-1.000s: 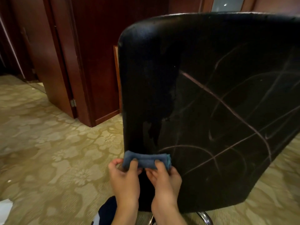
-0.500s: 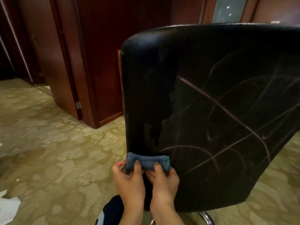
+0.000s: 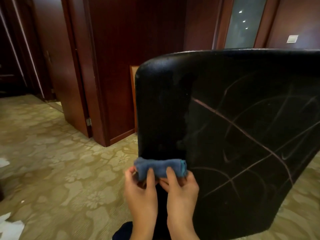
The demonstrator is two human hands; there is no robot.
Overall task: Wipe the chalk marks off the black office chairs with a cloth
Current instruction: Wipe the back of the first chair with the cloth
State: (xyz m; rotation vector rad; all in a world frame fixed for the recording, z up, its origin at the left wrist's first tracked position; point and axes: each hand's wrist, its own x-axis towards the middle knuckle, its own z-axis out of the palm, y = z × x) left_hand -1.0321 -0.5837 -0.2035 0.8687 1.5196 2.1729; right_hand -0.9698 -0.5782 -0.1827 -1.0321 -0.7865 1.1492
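Note:
The black office chair back [image 3: 233,118] fills the right half of the head view, facing me. Pale chalk lines [image 3: 242,134] cross its right part in long strokes and curves; its left strip looks dark and unmarked. A folded blue cloth [image 3: 160,168] lies rolled against the lower left of the chair back. My left hand [image 3: 141,187] pinches the cloth's left part and my right hand [image 3: 180,186] pinches its right part, thumbs on top.
Dark red wood panels and a door frame [image 3: 97,84] stand behind the chair on the left. Patterned beige carpet [image 3: 52,161] covers the floor. White paper scraps [image 3: 10,229] lie at the bottom left. A dark shoe tip [image 3: 123,231] shows below my hands.
The view has tilted upward, so the chair and hands sit lower in the frame. Both hands keep holding the cloth at the same lower left spot on the chair back.

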